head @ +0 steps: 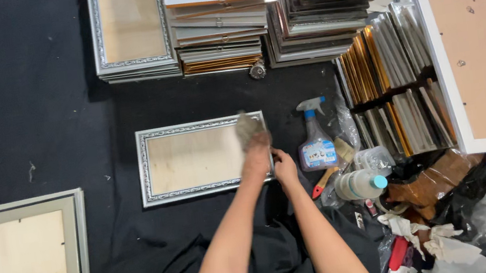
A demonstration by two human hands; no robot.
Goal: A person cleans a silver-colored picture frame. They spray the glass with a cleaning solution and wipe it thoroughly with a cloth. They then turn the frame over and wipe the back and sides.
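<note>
Head view: the frame (pixel 193 159) lies flat, back up, on black cloth (pixel 37 118). The left hand (pixel 255 153) is closed on a grey rag (pixel 249 128), pressing it on the frame's right end; the right hand (pixel 284 165) pins the near right corner, steadying it. A spray bottle (pixel 316 140) stands just right of the frame; bare cloth lies left of it, and frame stacks (pixel 224 31) stand beyond.
</note>
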